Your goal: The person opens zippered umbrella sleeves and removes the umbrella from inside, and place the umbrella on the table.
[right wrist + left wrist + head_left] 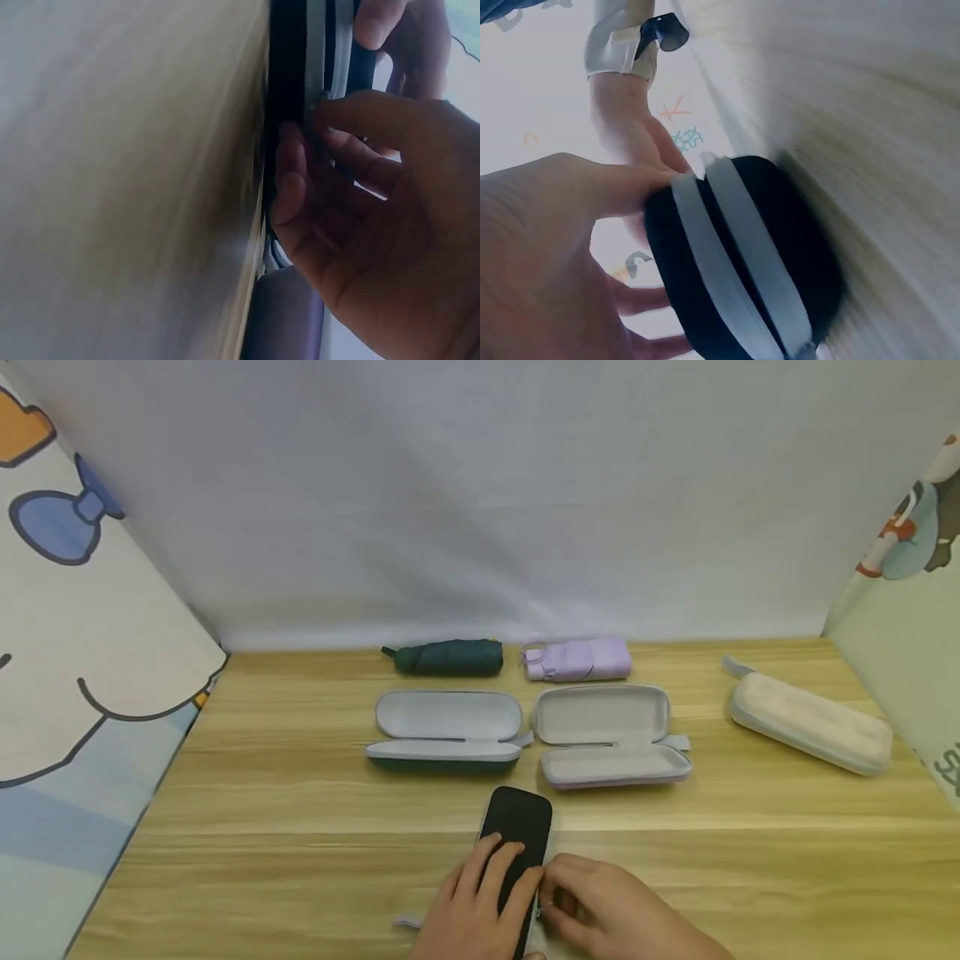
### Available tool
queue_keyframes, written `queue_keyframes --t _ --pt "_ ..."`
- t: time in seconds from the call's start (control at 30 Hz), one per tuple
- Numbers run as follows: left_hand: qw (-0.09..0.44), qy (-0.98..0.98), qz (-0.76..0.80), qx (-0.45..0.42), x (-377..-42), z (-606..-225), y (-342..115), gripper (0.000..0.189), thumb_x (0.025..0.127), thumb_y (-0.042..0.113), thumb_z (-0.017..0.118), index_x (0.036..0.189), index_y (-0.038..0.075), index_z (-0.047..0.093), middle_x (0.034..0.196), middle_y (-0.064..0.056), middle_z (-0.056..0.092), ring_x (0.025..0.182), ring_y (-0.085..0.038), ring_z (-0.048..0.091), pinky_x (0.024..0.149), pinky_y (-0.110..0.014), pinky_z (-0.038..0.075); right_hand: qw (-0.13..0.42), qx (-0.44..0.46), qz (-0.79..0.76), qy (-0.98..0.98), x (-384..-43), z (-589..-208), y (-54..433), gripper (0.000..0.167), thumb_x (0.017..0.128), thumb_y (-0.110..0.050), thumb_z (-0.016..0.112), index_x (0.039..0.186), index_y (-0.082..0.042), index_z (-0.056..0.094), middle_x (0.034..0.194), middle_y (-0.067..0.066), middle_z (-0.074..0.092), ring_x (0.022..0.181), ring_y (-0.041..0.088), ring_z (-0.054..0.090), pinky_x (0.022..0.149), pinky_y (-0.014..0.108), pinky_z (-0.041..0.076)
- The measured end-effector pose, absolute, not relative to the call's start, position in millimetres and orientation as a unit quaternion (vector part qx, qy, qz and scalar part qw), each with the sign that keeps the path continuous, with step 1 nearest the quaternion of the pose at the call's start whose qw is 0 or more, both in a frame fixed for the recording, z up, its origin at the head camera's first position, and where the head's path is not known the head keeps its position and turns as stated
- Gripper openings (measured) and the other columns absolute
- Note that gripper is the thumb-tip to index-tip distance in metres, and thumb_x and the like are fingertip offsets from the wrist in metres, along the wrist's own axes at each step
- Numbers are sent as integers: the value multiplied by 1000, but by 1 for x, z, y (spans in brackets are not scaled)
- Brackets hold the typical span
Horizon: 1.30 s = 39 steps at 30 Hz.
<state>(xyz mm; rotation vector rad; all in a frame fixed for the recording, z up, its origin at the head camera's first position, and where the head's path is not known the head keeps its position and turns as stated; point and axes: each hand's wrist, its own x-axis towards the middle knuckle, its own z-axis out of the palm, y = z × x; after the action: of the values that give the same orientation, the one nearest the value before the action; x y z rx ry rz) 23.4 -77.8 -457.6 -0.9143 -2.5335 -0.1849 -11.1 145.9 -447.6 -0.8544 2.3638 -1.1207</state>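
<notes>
Black case (519,814) lies on the table (285,860) beneath the left hand (480,897), fingers spread; the right hand (603,902) pinches its zip (324,97). Likely light and stiff; best steadied by its long sides.

- Black zip case (519,814): oblong, rounded corners, lid down, lying flat on the wooden table, long axis roughly fore-aft, far end leaning slightly right.
- Grey zipper tapes (756,229): narrow dark gap between them at the near end, so unzipped there.
- Zipper slider (538,910): on the right side.
</notes>
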Motion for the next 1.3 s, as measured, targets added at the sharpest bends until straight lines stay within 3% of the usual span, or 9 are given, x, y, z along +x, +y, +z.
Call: queue_keyframes --t 0.17,0.23,0.37,0.47,0.63,0.77,0.9,1.3 --pt "223 -932 -49 -280 29 -459 -83 68 104 71 31 129 19 67 129 -12 63 110 -28 65 65 -34 57 165 -335 -322 870 -10 -446 139 14 102 -21 68 91 -26 60 82 -21 50 70 -8 46 62 16 44" --pt "212 -939 -50 -268 29 -457 -84 67 100 74 45 129 18 67 128 -14 61 106 -27 64 62 -34 55 136 -354 -293 877 -9 -446 137 15 100 -19 69 90 -26 60 80 -21 49 69 -8 44 61 15 43" --pt "157 -953 -58 -254 28 -450 -86 78 80 73 74 134 18 64 129 -19 59 102 -28 64 61 -36 55 54 -396 -237 885 -6 -446 136 10 98 -20 72 91 -24 65 79 -19 53 70 -5 44 63 15 41" --pt "102 -961 -63 -249 26 -444 -88 83 73 66 85 138 21 60 131 -21 56 103 -29 62 63 -38 56 -14 -419 -186 889 -4 -445 135 4 96 -25 74 96 -26 70 84 -17 59 77 0 47 68 18 39" --pt "34 -964 -59 -256 24 -437 -90 83 77 60 86 144 22 57 134 -22 53 107 -31 60 66 -41 56 -86 -418 -144 893 -3 -445 135 8 89 -30 79 94 -32 72 90 -16 60 92 7 51 81 31 44" --pt "19 -963 -46 -264 23 -434 -91 82 78 62 84 145 23 56 133 -22 53 107 -31 60 67 -40 56 -99 -416 -156 891 -3 -446 134 10 87 -29 80 90 -34 71 90 -15 57 99 10 52 92 42 47" --pt "13 -962 -37 -272 22 -433 -93 81 79 64 83 145 24 55 133 -22 54 108 -31 60 68 -39 56 -102 -415 -172 888 -3 -446 134 8 87 -29 80 89 -33 73 91 -14 58 104 13 53 97 43 48" --pt "-31 -955 -34 -293 18 -428 -95 78 85 64 76 147 23 54 135 -22 53 111 -31 59 73 -40 57 -110 -378 -172 903 -5 -446 140 17 77 -27 85 87 -31 72 102 -6 55 111 24 55 87 44 50"
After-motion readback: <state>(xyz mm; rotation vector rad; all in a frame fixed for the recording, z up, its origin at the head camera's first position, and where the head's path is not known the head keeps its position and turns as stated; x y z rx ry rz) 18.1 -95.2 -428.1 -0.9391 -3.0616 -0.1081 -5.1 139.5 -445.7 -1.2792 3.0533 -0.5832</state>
